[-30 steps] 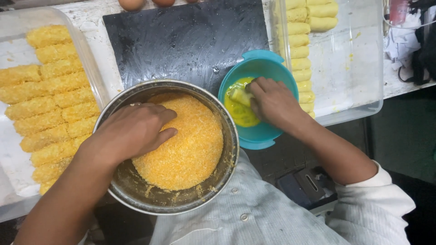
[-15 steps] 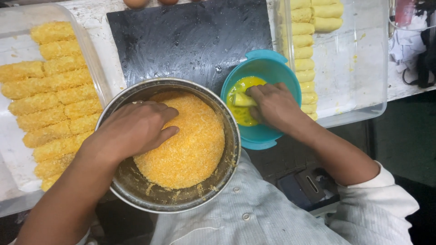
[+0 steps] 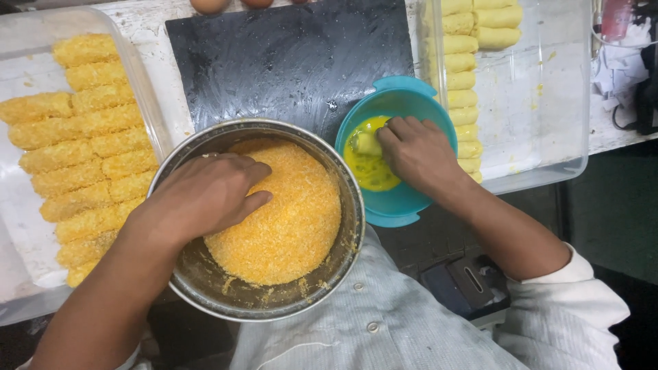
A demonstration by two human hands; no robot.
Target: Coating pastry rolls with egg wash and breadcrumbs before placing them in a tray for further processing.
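My left hand (image 3: 205,195) rests palm down in a metal bowl (image 3: 205,291) of orange breadcrumbs (image 3: 288,219), fingers curled into the crumbs; whatever lies under the palm is hidden. My right hand (image 3: 415,154) reaches into a teal bowl (image 3: 394,209) of yellow beaten egg (image 3: 370,171) and its fingertips grip a pale roll (image 3: 367,144) lying in the egg.
A clear tray (image 3: 27,247) on the left holds several breaded rolls (image 3: 89,144). A clear tray (image 3: 548,130) on the right holds several pale uncoated rolls (image 3: 462,82) along its left side. A black board (image 3: 288,62) lies behind the bowls. Eggs (image 3: 209,5) sit at the top edge.
My right hand has shifted the pale roll slightly within the egg. My left hand stays in the breadcrumbs with little movement.
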